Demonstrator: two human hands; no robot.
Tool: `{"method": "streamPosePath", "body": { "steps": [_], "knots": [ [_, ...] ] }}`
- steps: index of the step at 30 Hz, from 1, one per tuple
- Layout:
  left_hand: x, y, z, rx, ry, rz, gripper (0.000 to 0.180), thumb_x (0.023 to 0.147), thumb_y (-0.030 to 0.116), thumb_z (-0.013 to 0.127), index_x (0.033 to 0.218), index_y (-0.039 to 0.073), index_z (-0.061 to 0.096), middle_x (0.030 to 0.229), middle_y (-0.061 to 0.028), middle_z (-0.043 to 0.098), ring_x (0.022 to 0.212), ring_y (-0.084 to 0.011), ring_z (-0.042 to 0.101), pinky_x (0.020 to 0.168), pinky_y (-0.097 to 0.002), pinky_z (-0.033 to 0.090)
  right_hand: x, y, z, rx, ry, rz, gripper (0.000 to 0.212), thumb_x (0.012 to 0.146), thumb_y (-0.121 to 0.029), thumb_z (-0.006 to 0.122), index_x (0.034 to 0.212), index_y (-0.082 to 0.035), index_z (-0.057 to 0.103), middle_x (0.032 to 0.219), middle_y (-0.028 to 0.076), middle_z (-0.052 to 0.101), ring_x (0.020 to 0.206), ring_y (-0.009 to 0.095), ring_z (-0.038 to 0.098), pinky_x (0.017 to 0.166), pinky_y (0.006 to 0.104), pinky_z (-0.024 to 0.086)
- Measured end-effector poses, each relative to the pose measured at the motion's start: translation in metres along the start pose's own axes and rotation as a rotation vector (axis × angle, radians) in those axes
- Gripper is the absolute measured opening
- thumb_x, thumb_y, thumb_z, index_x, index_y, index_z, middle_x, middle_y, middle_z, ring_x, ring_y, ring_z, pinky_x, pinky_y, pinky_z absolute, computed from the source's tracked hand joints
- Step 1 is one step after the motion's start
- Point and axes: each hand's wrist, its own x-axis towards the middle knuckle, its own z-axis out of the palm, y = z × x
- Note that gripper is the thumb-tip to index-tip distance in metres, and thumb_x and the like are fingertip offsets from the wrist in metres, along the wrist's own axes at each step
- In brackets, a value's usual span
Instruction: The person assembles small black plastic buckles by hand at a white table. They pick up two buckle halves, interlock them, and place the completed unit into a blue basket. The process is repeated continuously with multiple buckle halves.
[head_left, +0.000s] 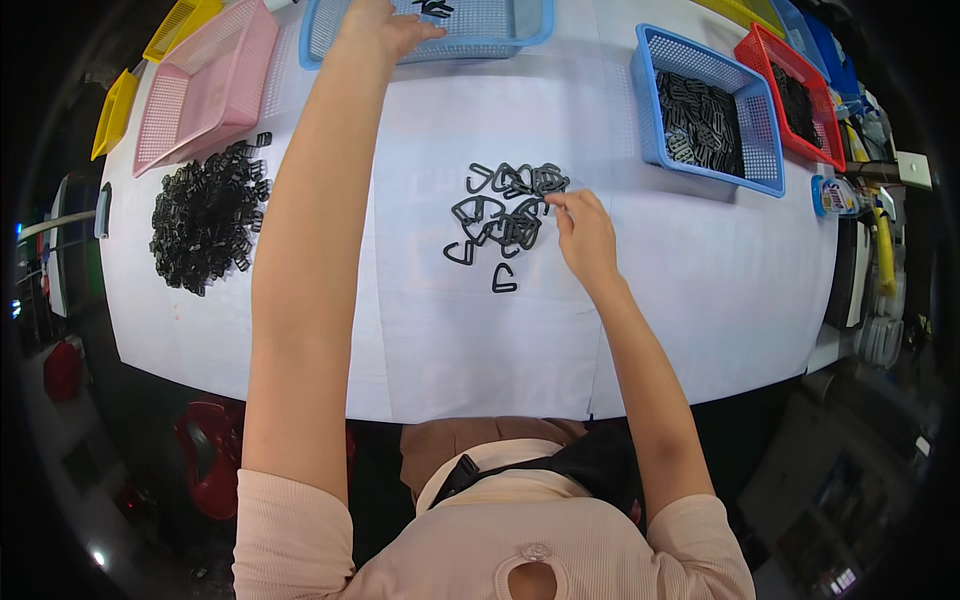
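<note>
"What is shown?"

"A white-covered table [440, 345]; at twelve o'clock, a light-blue perforated plastic basket [480, 48], the left hand [390, 32] over it, fingers loosely spread. At two, the right hand [583, 235], fingertips at black, angular, plastic-looking hooks [515, 230] toward twelve; pinch indeterminable."

"Hazards?"

"Tangled hooks could scatter if one snags its neighbours."

"Lettering?"

"A labelled clear bottle [836, 197], nearly three o'clock; wording untranscribed."

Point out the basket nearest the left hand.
The blue basket at top centre: the left hand hangs over its rim; other baskets sit to the sides.
</note>
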Motion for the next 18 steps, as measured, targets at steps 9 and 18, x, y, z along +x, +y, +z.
{"method": "streamPosePath", "body": {
  "steps": [9,18],
  "knots": [
    [-0.144,-0.124,-0.099,0.731,-0.222,0.146,0.036,0.090,0.023,0.048,0.119,0.002,0.051,0.119,-0.0106,0.054,0.109,-0.0221,0.052,0.090,-0.0358,0.043,0.026,0.024,0.027,-0.307,-0.063,-0.051,0.013,0.076,-0.012,0.065,0.087,-0.007,0.060,0.090,0.008,0.057,0.087,0.025,0.056,0.073,0.0379,0.047],
    [-0.256,-0.201,-0.160,0.931,-0.293,0.000,0.027,0.090,0.018,0.050,0.109,0.002,0.059,0.104,-0.0077,0.061,0.095,-0.0139,0.055,0.083,-0.0291,0.043,-0.062,0.011,-0.024,0.516,-0.358,0.517,0.025,0.074,-0.019,0.070,0.090,0.000,0.063,0.074,0.006,0.065,0.063,0.012,0.057,0.059,0.0260,0.043]
  ]
}}
